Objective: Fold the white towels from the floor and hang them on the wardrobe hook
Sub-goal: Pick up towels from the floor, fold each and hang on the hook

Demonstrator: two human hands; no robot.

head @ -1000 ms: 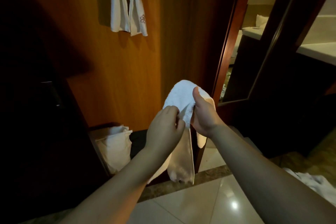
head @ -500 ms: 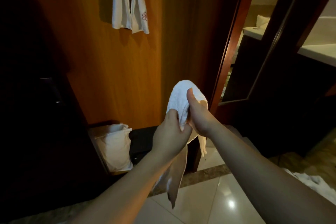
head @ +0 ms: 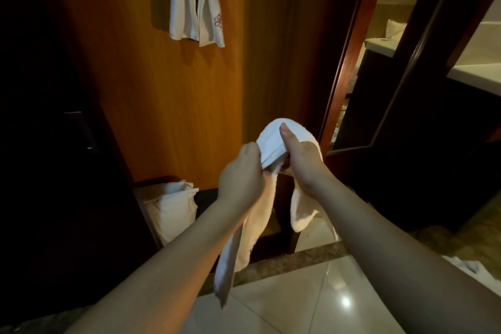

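A white towel (head: 273, 141) is bunched between both hands at mid-frame, in front of the wooden wardrobe panel (head: 168, 95). My right hand (head: 301, 157) grips its upper fold, thumb pointing up across the cloth. My left hand (head: 241, 176) grips the lower part, and a long tail hangs from it toward the floor. A second tail hangs below my right wrist. Two white towels (head: 195, 11) hang high on the panel; their hook is out of frame. Another white towel (head: 466, 266) lies on the floor at the right edge.
A lined waste bin (head: 170, 206) stands at the wardrobe's foot on the left. A dark door with a handle (head: 86, 133) fills the left side. On the right a mirror in a wooden frame (head: 349, 68) shows a bed. Glossy floor tiles (head: 298, 301) lie below.
The left hand has slid down and gathered the towel's hanging tail to the left, which now hangs longer. The right hand keeps its hold at the top.
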